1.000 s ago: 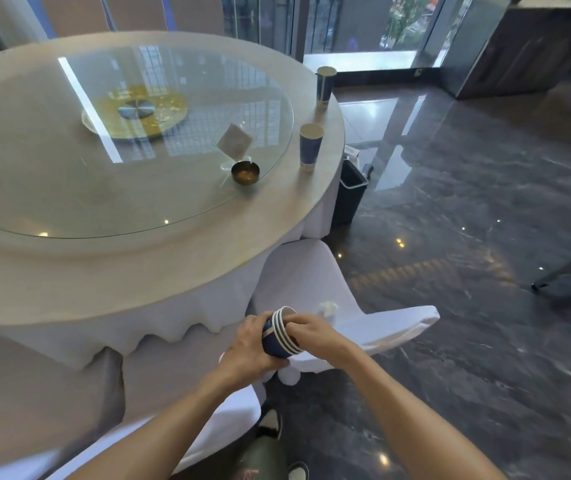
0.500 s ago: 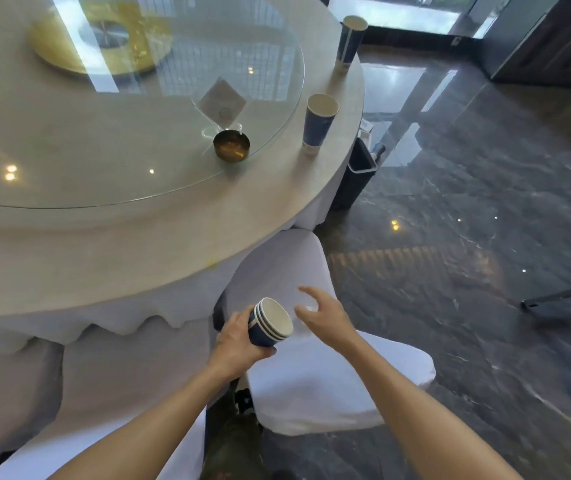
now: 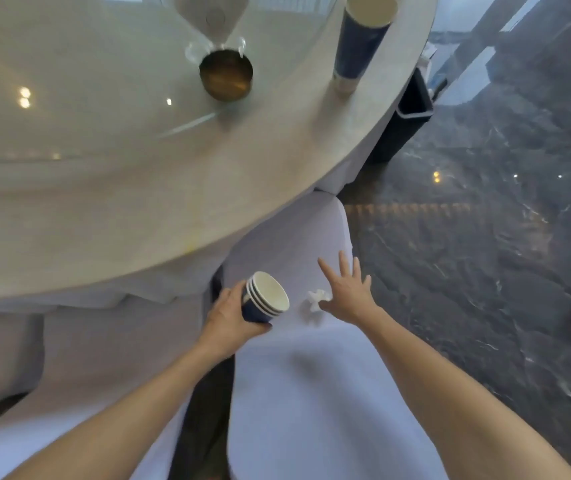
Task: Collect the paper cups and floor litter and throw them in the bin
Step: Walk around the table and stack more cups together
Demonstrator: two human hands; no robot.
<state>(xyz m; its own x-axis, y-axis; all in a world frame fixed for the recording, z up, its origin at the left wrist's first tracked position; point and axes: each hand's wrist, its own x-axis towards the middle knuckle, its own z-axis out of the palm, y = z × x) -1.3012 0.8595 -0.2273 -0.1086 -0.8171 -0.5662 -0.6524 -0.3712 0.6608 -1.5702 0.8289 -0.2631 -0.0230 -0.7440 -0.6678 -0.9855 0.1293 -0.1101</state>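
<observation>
Midway through: left hand grips nested paper cups, right hand spread open reaches crumpled tissue on chair seat; one cup remains on worktop, bin beyond.

Bin half hidden behind the table edge; upright cup rim cropped at the top.

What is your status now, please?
Left hand holds cup stack. Right hand open, over tissue on chair. One cup on table; bin beyond. Nothing in the way.
</observation>
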